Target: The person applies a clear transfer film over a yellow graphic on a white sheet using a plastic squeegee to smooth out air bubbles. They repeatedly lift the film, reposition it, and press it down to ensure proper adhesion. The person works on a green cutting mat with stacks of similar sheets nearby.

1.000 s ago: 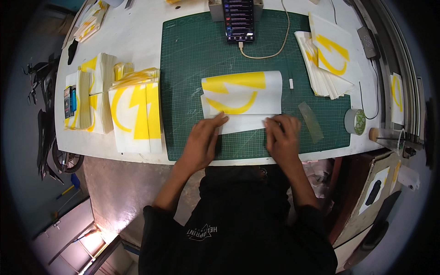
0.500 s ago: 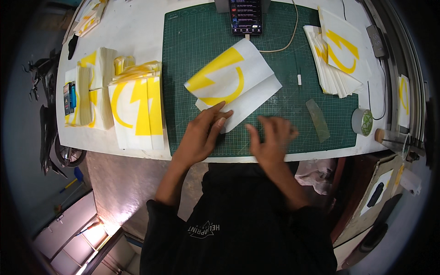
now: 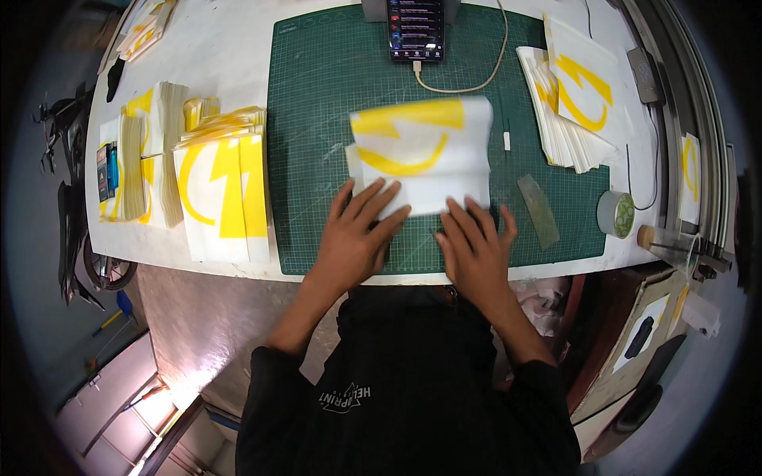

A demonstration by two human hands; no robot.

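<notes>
A white sheet with a yellow printed design (image 3: 421, 147) lies on the green cutting mat (image 3: 317, 87), partly folded over with a crease across it. My left hand (image 3: 357, 230) rests at its near left corner, fingers spread, the tips on the sheet's edge. At the near right corner, my right hand (image 3: 476, 246) touches the sheet with its fingers apart. Neither hand grips it. The sheet is slightly blurred.
Stacks of folded yellow-and-white sheets (image 3: 218, 190) stand left of the mat; a fanned pile (image 3: 559, 119) lies at the right. A phone (image 3: 417, 32) with a cable is at the back. A translucent strip (image 3: 539, 213) and a tape roll (image 3: 615, 214) lie right.
The sheet has turned clockwise, so its near edge now runs roughly parallel to the table edge. My right hand has come down onto it, and my left hand's fingers have spread.
</notes>
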